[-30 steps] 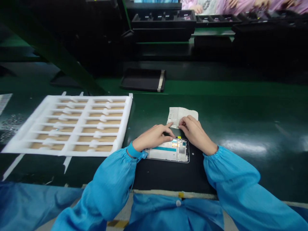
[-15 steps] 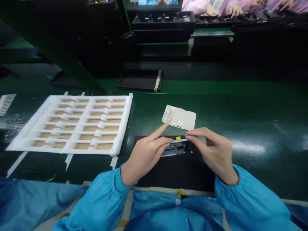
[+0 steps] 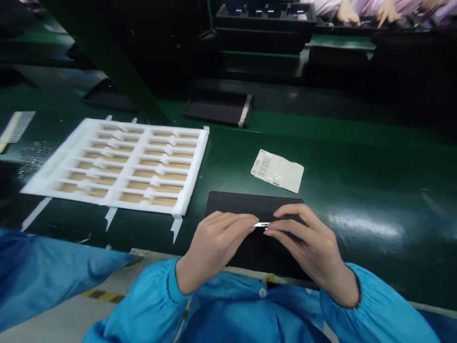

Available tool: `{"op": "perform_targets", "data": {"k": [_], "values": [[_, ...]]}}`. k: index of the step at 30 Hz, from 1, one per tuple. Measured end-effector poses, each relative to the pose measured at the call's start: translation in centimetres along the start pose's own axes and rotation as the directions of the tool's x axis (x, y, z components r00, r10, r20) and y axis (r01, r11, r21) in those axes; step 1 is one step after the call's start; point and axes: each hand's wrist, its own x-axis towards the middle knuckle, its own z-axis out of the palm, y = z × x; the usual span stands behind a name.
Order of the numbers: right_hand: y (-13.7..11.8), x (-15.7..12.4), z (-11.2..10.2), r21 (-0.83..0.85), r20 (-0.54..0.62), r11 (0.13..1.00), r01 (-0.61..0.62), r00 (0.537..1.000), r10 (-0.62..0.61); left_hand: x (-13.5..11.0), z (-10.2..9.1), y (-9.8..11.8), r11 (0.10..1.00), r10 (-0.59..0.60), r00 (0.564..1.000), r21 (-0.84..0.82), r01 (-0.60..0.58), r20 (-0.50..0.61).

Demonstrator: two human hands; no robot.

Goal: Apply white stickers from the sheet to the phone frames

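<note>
A slim silver-edged phone is tilted so that I see it only edge-on, above the black mat. My left hand is closed round its left end, fingers over the top. At its right end, the fingertips of my right hand are pinched, with the index finger raised a little. Most of the phone is hidden by the fingers. Beyond the mat lies a pale card bearing rows of small metallic strips.
To the left, a white foam tray with tan-bottomed slots is taped down. Small metal bits and a striped sheet lie farther left. A black tray sits behind. Co-workers' hands show at the top right.
The phone has turned from showing its open blue inside and yellow tab to edge-on. My left index finger has folded in from pointing. The whole view has shifted slightly.
</note>
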Motion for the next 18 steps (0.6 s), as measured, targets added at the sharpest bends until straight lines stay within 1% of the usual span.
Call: {"op": "perform_targets", "data": {"k": [2, 6, 10, 12, 15, 18], "values": [[-0.2, 0.3, -0.2, 0.007, 0.061, 1.000, 0.018, 0.998, -0.019, -0.2, 0.2, 0.0, 1.000, 0.000, 1.000, -0.008, 0.000, -0.012], [-0.6, 0.6, -0.7, -0.032, 0.136, 0.999, 0.035, 0.990, -0.030, -0.6, 0.3, 0.2, 1.000, 0.001, 1.000, -0.027, -0.002, -0.019], [-1.0, 0.7, -1.2, -0.117, 0.270, 0.991, 0.064, 0.962, -0.030, -0.8, 0.2, 0.3, 0.999, 0.014, 1.000, -0.040, -0.014, -0.013], [-1.2, 0.6, -1.2, -0.160, 0.311, 0.983, 0.093, 0.950, -0.039, -0.9, 0.2, 0.3, 0.999, 0.022, 1.000, -0.042, -0.023, -0.019], [-1.5, 0.5, -0.9, -0.199, 0.319, 0.972, 0.122, 0.946, -0.053, -1.0, 0.3, 0.2, 0.999, 0.027, 0.999, -0.046, -0.028, -0.025], [-1.7, 0.0, -0.5, -0.210, 0.280, 0.972, 0.110, 0.959, -0.049, -1.2, 0.3, 0.2, 0.998, 0.028, 0.999, -0.053, -0.029, -0.026]]}}
